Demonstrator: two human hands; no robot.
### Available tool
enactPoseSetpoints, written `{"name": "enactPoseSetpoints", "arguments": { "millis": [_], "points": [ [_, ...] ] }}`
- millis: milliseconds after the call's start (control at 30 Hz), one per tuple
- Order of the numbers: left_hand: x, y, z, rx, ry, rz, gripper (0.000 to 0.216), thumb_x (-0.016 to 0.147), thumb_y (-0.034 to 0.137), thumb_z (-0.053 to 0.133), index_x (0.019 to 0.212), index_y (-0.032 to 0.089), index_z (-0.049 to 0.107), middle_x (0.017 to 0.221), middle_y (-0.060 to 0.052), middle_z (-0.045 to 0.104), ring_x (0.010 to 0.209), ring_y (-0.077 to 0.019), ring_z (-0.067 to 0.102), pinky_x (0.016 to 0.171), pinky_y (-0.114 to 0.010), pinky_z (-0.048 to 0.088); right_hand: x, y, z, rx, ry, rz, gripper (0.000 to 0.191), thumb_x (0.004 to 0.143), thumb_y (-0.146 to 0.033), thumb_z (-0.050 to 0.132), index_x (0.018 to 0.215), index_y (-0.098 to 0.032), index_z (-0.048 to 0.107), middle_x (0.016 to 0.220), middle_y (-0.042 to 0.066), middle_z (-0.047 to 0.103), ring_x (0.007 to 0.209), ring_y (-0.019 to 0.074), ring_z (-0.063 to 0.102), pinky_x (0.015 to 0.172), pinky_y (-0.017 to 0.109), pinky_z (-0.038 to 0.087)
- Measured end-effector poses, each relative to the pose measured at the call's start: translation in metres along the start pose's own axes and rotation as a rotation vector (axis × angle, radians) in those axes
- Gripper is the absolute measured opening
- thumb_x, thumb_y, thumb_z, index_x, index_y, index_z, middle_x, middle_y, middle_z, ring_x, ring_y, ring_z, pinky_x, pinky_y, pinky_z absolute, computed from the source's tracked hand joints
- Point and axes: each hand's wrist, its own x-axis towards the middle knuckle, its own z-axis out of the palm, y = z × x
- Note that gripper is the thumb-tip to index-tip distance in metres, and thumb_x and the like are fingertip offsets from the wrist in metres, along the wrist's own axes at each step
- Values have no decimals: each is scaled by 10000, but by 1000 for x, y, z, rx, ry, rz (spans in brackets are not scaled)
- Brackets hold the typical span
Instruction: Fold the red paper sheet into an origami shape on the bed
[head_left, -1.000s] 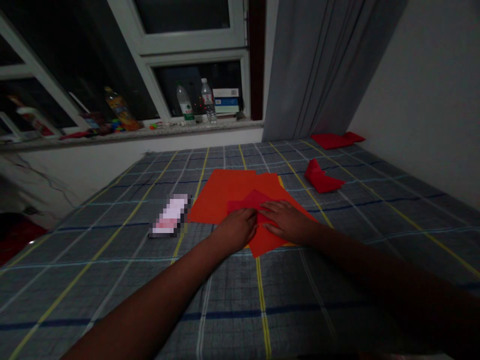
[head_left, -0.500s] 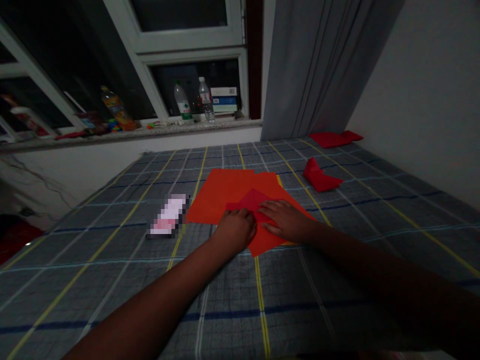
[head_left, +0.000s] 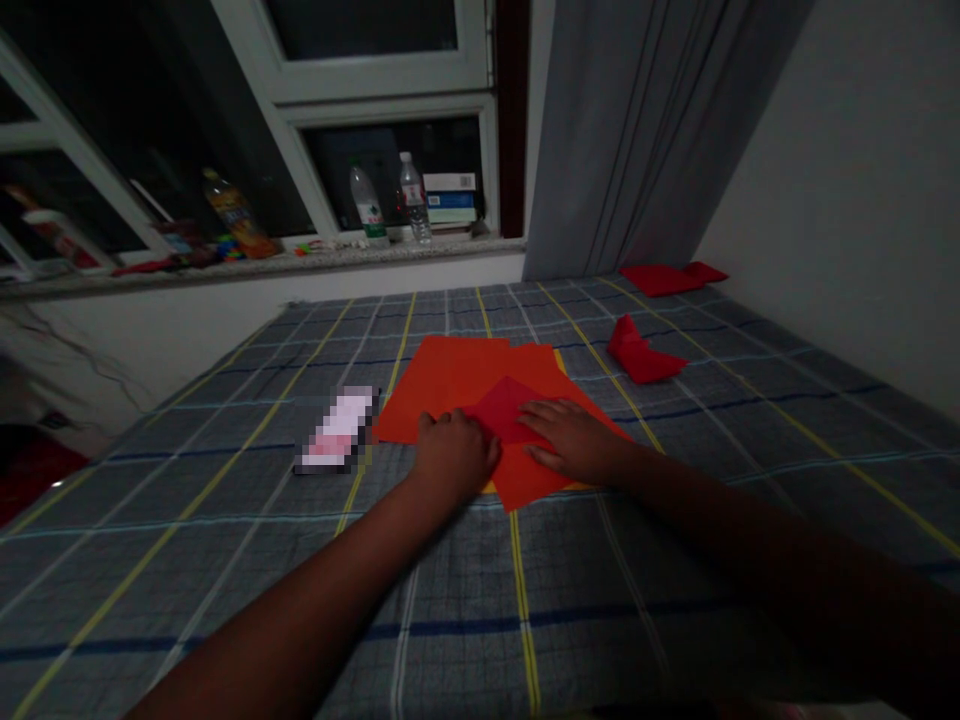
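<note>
A folded sheet of red paper (head_left: 504,405) lies on the orange paper, one corner pointing away from me and an orange corner (head_left: 521,485) coming toward me. My left hand (head_left: 454,455) rests on the red paper's left end, fingers curled down and thumb on its near side; its fingertips are hidden. On the right part of the red paper lies my right hand (head_left: 574,440), flat with fingers stretched out to the left. Beneath are several larger orange sheets (head_left: 442,375), with a yellow edge showing at the right.
A blurred-out phone (head_left: 337,430) lies to the left on the checked bedcover (head_left: 255,560). A red folded paper piece (head_left: 643,355) stands at the right, with red paper (head_left: 664,280) farther back. Bottles (head_left: 414,200) and stacked boxes (head_left: 450,200) line the windowsill (head_left: 330,257).
My left hand has slid left along the red paper, uncovering more of its middle. My right hand has stayed in place.
</note>
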Motion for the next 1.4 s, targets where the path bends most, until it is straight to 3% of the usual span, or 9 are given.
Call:
{"name": "enactPoseSetpoints", "arguments": {
  "millis": [167,267,433,533,1033,1400],
  "points": [
    [2,-5,1,10,-26,-75,557,958,560,392,887,116,721,879,-177,673,853,-313,625,808,-490,434,1,0,3,-15,4,-6,557,993,-463,422,1456,-158,472,1511,148,471,1379,297,431,1144,489,303],
    [2,-3,3,-27,29,-70,531,948,552,428,979,93,694,966,-208,649,960,-359,594,816,-495,443,1,0,4,-23,7,-3,542,988,-448,437,1447,-164,486,1506,147,477,1371,303,438,1142,499,297],
    [4,1,15,-230,56,247,398,977,432,455,1232,158,591,1271,-154,593,1134,-294,560,929,-431,464,1,-4,1,-29,12,11,537,983,-450,444,1440,-173,499,1502,132,487,1361,311,443,1137,526,291],
    [8,-1,23,-316,21,350,397,996,392,431,1280,151,569,1316,-139,582,1186,-269,554,983,-407,462,0,-6,-1,-57,18,8,536,984,-457,443,1439,-182,508,1495,126,497,1370,322,428,1143,533,275],
    [10,-6,23,-371,-9,339,419,1003,387,400,1280,140,593,1378,-146,562,1239,-267,551,1022,-405,460,-12,-2,-22,-234,-20,192,506,941,-521,469,1080,-127,755,1347,209,602,1378,400,400,1124,553,283],
    [9,-6,22,-378,-5,340,414,994,380,422,1282,134,590,1387,-154,556,1252,-270,545,1033,-407,455,-14,7,-27,-226,-55,352,487,905,-516,489,980,-121,764,1081,238,696,1161,396,549,1002,512,381]
  ]
}}
